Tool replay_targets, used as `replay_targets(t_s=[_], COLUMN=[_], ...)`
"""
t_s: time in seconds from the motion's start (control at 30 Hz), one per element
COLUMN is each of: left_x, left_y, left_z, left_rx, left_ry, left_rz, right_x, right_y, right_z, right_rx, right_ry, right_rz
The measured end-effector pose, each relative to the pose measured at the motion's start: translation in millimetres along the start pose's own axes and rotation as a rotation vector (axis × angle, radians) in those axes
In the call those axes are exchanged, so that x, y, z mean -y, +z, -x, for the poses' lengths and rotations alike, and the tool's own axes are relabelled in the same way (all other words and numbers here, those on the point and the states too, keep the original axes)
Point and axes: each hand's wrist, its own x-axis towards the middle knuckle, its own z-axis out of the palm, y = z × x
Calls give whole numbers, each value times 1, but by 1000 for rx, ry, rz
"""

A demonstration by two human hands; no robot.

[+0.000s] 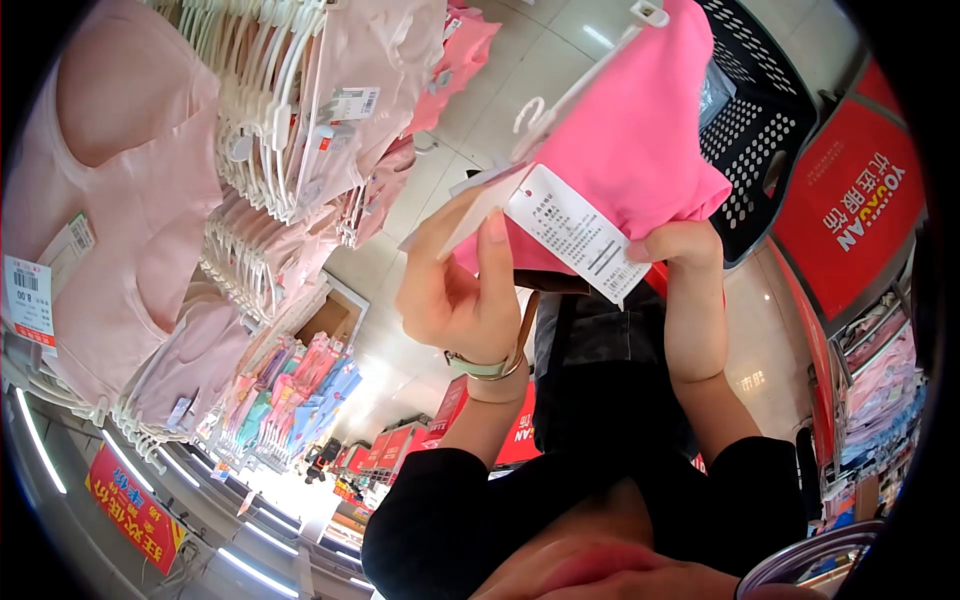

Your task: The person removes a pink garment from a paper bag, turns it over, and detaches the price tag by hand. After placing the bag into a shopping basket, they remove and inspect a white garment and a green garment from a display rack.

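Note:
A bright pink garment [620, 120] is on a white hanger [530, 115] in front of me. From it comes a white hang tag [570, 225] printed with Chinese text and a barcode. My left hand [465, 270], with a pale green watch or bracelet at the wrist, pinches a second, paler card [490, 205] between thumb and fingers, beside the printed tag. My right hand [685, 250] is closed, its thumb and fingers pinching the barcode end of the hang tag. The pink fabric lies just beyond both hands.
A black perforated shopping basket [760, 130] is behind the garment. Pale pink tops [120, 190] hang close on the left, with packed white hangers [265, 110] beside them. On the right are a red sign [850, 205] and a clothes rack [880, 390]. Tiled floor [490, 80] lies between.

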Motion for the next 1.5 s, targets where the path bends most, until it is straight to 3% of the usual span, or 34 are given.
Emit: replay_targets(t_s=[0.07, 0.13, 0.23, 0.47, 0.53, 0.67, 0.73, 0.77, 0.83, 1.07, 1.17, 1.23, 1.3, 1.37, 1.43, 1.5], left_x=[-2, -7, -8, -3, -6, -8, -13, -13, -10, -13, -12, -7, -3, 3, -12, -10], left_y=[4, 10, 21, 15, 13, 23, 26, 26, 26, 27, 34, 29, 25, 18, 18, 25], left_z=[0, -1, -9, -17, -14, -15, -15, -16, -17, -17, -19, -27, -25, -19, -16, -18], left_rx=[10, -24, -73, 60, 114, 161, 209, 210, 281, 337, 262, 402, 367, 318, 202, 168], left_ry=[30, 18, 90, 201, 69, 31, -86, -87, 34, -31, 61, 261, 262, 169, -273, -260], left_rz=[12, 321, 448, 242, 149, 273, 415, 415, 318, 311, 294, 88, 24, 36, 129, 218], right_x=[0, 3, 6, 11, 12, 12, 10, 6, -4, -7, 1, -7, -17, -22, -13, 9], right_y=[1, 5, 6, 20, 25, 21, 11, 5, -6, -6, 1, -1, -2, -2, 7, 20], right_z=[0, 1, 0, 0, 0, 3, 9, 9, 8, 7, 0, 0, -1, 0, -3, -6], right_rx=[6, -73, -99, -102, -99, -90, 14, 13, 136, 126, 179, 73, -31, -135, -187, -159], right_ry=[-71, -103, -146, -265, -287, -322, -69, -68, -231, -281, -358, -337, -316, -292, -280, -279], right_rz=[-54, -193, -198, -80, -42, -12, 32, 32, 90, 126, 58, 15, -29, -73, -64, 53])
